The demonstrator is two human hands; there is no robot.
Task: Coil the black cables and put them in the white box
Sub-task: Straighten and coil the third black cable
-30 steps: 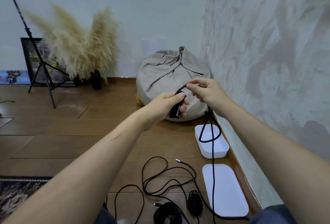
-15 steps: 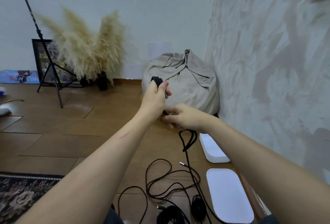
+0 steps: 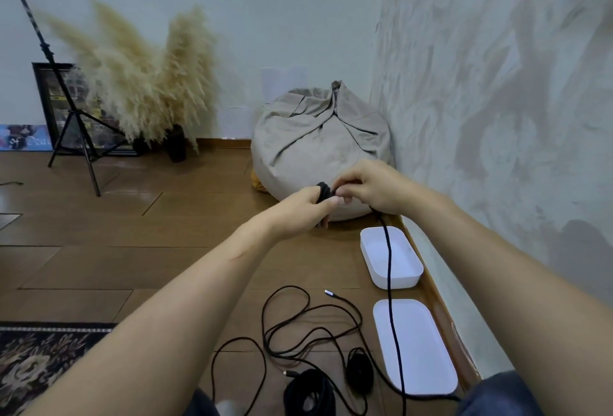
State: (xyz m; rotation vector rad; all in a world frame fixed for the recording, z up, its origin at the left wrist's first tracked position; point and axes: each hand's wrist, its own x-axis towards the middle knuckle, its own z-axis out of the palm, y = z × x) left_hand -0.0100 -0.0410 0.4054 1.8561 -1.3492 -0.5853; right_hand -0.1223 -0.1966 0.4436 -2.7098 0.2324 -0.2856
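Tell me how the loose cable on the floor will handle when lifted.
Probably floppy: the loose cable lies in slack, crossing loops. Likely to tangle or drag, since it overlaps itself beside the coiled bundles. Seems light, being thin.

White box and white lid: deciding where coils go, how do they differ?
The white box has raised walls and an open hollow; the white lid lies flat. The box sits farther off, by the beanbag; the lid is nearer the camera. Both are white, round-cornered, on the floor, crossed in view by the hanging black cable.
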